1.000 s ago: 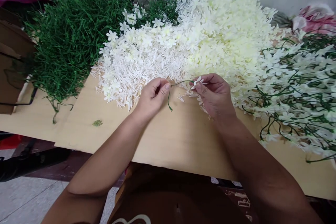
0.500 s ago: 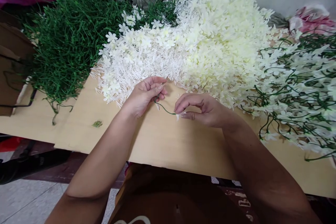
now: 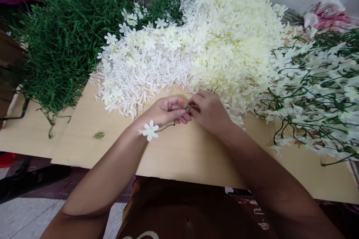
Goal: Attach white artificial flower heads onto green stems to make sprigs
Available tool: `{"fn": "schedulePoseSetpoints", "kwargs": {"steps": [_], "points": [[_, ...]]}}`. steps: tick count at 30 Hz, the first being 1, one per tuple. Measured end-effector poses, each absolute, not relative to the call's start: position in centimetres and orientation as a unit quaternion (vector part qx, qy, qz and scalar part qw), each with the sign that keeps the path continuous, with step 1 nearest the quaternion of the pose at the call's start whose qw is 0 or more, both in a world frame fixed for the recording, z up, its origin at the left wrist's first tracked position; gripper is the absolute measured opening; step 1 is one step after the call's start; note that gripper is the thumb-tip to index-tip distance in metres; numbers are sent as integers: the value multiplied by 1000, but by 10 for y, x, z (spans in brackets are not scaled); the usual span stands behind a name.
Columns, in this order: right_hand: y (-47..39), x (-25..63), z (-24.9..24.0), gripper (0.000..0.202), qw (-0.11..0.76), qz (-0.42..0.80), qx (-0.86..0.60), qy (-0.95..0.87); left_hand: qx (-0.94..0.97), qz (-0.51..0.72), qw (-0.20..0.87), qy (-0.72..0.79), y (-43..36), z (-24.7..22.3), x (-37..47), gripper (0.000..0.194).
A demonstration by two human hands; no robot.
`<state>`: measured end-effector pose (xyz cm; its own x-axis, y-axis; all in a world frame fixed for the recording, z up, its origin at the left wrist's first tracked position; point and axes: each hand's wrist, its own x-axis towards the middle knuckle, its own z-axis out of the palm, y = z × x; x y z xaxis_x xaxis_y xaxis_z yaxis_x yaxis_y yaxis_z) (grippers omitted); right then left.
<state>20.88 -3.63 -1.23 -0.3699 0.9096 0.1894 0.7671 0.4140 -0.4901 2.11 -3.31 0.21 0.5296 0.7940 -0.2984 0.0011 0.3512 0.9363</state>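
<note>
My left hand (image 3: 174,111) is closed in a pinch on the green stem (image 3: 167,126) of an artificial flower. The white blossom (image 3: 150,130) of that stem hangs out past the wrist, over the forearm. At the left fingertips a green stem tip (image 3: 187,107) shows. Against this tip my right hand (image 3: 209,111) is closed, its fingertips meeting those of the left. What lies between the right fingers is hidden. Just beyond both hands spreads a heap of white artificial blossoms (image 3: 151,65) with thin white stalks.
Green plastic stems (image 3: 67,41) are piled at the left. Cream blossoms (image 3: 238,33) rise at the back, and white flowers on green stems (image 3: 316,93) lie at the right. A small green scrap (image 3: 98,135) rests on the cardboard sheet (image 3: 75,149). A brown box (image 3: 9,56) stands far left.
The right hand has let go of the white blossom and moved up to the left fingertips. The blossom now hangs left, over my left forearm. The left hand has shifted slightly right and nearer.
</note>
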Motion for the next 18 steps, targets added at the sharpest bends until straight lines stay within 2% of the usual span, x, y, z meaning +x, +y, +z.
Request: {"fn": "schedulePoseSetpoints", "kwargs": {"steps": [3,5,9,12,15,18], "points": [[-35,208,-14,16,197,137,-500,-832,588,271,650,399,-40,4,29,16],[-32,212,-14,15,232,143,-493,-826,662,276,580,387,-42,4,30,8],[-25,228,-14,10,349,166,-520,-762,773,271,418,393,-42,0,29,6],[-22,236,-14,15,388,173,-543,-724,802,263,353,403,-39,-4,29,9],[-21,234,-14,25,359,133,-551,-742,798,285,310,432,-35,-7,30,12],[-18,221,-14,31,282,66,-562,-775,790,305,269,459,-30,-11,31,14]]}}
